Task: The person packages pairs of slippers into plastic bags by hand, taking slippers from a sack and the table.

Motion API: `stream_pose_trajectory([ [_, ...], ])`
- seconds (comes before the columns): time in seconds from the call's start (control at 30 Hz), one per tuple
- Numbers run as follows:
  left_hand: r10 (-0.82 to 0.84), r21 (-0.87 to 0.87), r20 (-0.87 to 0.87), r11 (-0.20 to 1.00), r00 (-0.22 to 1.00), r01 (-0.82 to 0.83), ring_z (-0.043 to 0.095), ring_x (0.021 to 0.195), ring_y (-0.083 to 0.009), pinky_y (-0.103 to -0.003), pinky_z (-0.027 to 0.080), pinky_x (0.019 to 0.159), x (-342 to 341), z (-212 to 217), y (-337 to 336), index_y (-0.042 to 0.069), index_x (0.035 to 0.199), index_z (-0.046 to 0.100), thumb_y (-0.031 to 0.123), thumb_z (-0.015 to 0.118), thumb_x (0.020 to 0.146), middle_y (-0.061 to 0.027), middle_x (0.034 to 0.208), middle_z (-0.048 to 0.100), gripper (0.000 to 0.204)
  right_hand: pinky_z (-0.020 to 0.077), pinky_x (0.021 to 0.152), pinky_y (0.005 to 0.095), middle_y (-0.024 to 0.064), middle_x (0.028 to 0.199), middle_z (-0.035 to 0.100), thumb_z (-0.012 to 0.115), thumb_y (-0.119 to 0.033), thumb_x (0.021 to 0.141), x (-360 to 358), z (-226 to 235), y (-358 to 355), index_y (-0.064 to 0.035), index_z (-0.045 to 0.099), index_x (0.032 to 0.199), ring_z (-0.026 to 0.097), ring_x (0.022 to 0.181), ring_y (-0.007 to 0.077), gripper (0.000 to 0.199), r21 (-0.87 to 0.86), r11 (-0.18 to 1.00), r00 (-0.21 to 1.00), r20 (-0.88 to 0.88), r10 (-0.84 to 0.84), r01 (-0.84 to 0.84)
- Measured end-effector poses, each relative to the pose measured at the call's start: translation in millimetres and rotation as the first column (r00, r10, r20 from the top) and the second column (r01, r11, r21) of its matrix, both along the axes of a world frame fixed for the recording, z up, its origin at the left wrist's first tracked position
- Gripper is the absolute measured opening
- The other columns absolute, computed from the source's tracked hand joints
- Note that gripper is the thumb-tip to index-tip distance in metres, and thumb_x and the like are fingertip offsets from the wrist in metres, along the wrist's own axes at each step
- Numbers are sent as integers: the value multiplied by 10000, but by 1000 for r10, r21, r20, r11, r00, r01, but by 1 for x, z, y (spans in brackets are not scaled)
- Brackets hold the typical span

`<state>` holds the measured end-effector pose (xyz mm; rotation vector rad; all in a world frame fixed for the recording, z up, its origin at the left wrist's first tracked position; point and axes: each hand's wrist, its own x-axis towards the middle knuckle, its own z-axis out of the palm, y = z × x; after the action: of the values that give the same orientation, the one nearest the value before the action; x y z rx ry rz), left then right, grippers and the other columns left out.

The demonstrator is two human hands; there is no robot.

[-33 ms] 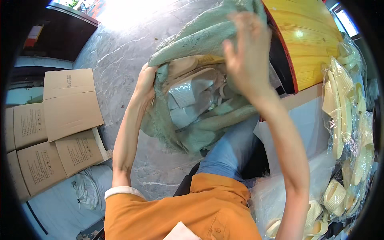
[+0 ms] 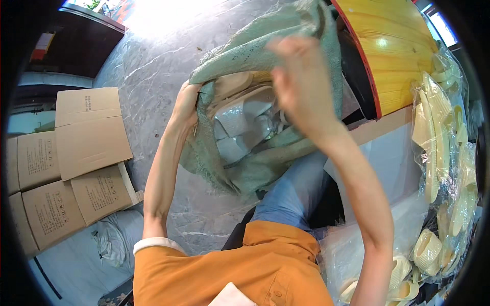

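Note:
A green woven sack stands with its mouth open on the grey floor. Inside it lie slippers, some wrapped in clear plastic; a pale grey pair shows on top, with beige ones behind. My left hand is closed on the sack's left rim, the cloth bunched in its fingers. Above the right side of the sack's mouth, my right hand is blurred by motion. Its thumb stands apart from the curved fingers, and nothing shows between them. It hides part of the sack's contents and rim.
Cardboard boxes are stacked at the left, beside a crumpled white plastic bag. A yellow wooden tabletop juts in at upper right. Cream slippers in clear bags line the right side. Clear plastic sheets lie near my right forearm.
My right hand has shifted left and slightly down over the sack's mouth, uncovering more of its right rim. My left hand keeps its hold on the rim.

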<state>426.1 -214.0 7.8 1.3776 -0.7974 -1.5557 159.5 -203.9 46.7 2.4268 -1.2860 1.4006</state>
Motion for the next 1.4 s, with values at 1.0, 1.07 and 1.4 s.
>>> stream_pose_trajectory([
  [1.0,305,-377,907,895,290,238,383,1300,-381,-626,236,1092,16,-181,132,88,1479,362,236,883,666,-175,1350,424,977,548,826,480,184,932,702,540,-67,823,48,-70,-11,-26,677,865,678,953,371,149,764,604,797,-212,566,-225],
  [1.07,334,-341,940,932,77,121,418,1253,-363,-577,262,1097,54,-201,126,69,1407,421,101,808,670,-160,1236,466,833,567,774,483,168,921,712,539,-48,816,57,-65,-5,-36,690,828,694,929,345,153,729,647,788,-255,560,-224],
  [1.4,263,-334,593,940,761,-64,619,1074,-244,-329,487,934,118,-107,77,-23,1157,680,48,523,963,-143,1205,626,260,538,869,505,157,1028,691,538,-116,921,71,-76,-34,-21,676,1038,657,1020,372,204,668,732,990,54,131,-133],
])
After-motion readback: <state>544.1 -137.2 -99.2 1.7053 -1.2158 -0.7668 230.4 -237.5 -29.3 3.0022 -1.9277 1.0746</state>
